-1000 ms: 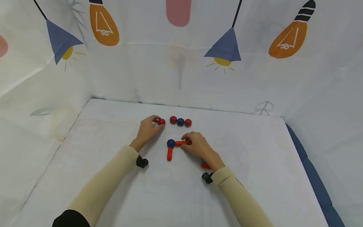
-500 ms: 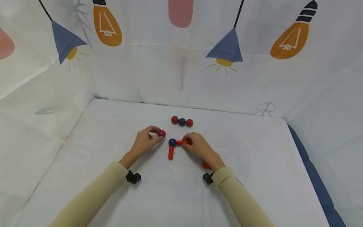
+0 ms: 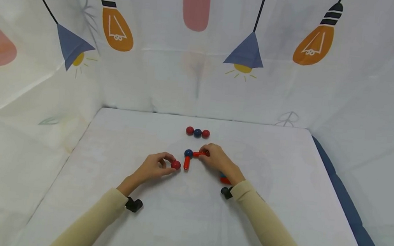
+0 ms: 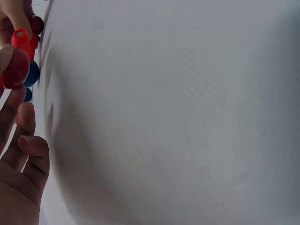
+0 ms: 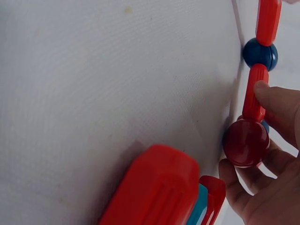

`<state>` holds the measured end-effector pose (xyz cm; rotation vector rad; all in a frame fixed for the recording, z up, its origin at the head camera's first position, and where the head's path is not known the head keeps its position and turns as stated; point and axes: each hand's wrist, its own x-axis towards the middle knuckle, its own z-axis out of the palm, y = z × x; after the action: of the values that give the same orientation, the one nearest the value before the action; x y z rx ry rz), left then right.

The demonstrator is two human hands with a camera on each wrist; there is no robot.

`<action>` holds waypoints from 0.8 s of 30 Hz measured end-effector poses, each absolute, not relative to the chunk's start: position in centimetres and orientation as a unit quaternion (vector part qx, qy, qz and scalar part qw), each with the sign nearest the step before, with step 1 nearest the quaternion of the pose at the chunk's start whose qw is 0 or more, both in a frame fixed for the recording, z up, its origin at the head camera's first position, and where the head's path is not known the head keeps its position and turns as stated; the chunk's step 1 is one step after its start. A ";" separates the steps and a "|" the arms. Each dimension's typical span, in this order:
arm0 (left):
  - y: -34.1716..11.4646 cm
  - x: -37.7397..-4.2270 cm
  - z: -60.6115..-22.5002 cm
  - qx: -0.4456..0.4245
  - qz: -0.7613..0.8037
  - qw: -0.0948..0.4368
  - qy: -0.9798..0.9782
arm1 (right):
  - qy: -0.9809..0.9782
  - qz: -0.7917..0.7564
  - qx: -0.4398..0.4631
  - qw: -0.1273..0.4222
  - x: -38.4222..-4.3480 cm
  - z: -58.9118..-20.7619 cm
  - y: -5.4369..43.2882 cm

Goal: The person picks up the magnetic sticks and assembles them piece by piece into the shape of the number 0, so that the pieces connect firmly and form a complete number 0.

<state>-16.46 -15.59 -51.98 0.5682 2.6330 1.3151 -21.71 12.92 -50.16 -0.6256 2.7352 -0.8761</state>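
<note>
My left hand (image 3: 156,167) pinches a red ball (image 3: 176,165) between thumb and fingertips, just left of the free end of a red rod (image 3: 187,163). That rod joins a dark blue ball (image 3: 189,153), from which a second red rod (image 5: 255,91) runs right at an angle. My right hand (image 3: 216,158) grips this second rod, thumb on its side in the right wrist view. Another red ball (image 5: 246,143) sits at that rod's far end, among the right fingers. In the left wrist view, the first rod's end (image 4: 20,35) shows a small hole close to the held ball (image 4: 18,68).
Behind the hands, a blue ball (image 3: 197,133) lies in a row between two red balls (image 3: 190,130). Red and light-blue pieces (image 3: 225,179) lie partly hidden under the right wrist; they loom large in the right wrist view. The white table (image 3: 262,222) meets a printed cloth backdrop.
My left hand has brought the red ball toward me, from beside the back row down to the first rod's free end. The right hand keeps its grip, almost still.
</note>
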 end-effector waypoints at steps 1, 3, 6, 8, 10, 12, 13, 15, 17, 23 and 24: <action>-15.6 -16.4 -52.0 0.199 0.438 0.077 0.873 | 0.926 -0.296 -0.211 0.099 -21.7 -50.2 13.0; -15.5 -16.2 -52.0 0.215 0.437 0.085 0.869 | 0.926 -0.297 -0.210 0.097 -21.7 -50.1 13.0; -15.4 -16.0 -52.0 0.230 0.436 0.098 0.864 | 0.927 -0.295 -0.210 0.101 -21.7 -50.1 13.0; -15.3 -15.9 -52.0 0.239 0.434 0.102 0.863 | 0.926 -0.295 -0.211 0.102 -21.7 -50.1 13.1; -15.1 -15.8 -52.1 0.244 0.434 0.104 0.861 | 0.927 -0.294 -0.211 0.102 -21.7 -50.1 13.1; -15.0 -15.7 -52.2 0.248 0.437 0.105 0.858 | 0.927 -0.292 -0.212 0.102 -21.7 -50.1 13.1; -14.9 -15.7 -52.2 0.250 0.437 0.106 0.857 | 0.927 -0.291 -0.213 0.102 -21.7 -50.1 13.2; -14.8 -15.6 -52.3 0.250 0.438 0.111 0.856 | 0.927 -0.291 -0.212 0.103 -21.7 -50.1 13.2; -14.7 -15.6 -52.4 0.252 0.439 0.113 0.855 | 0.927 -0.292 -0.212 0.103 -21.7 -50.1 13.1; -14.3 -15.4 -52.3 0.256 0.442 0.116 0.852 | 0.927 -0.291 -0.216 0.099 -21.7 -50.0 13.2; -14.2 -15.4 -52.3 0.256 0.443 0.116 0.851 | 0.927 -0.291 -0.217 0.098 -21.7 -50.0 13.2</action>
<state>-15.36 -14.20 -52.29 0.7497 2.4925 1.2982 -21.69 13.18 -50.04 -0.6428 2.7414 -0.8610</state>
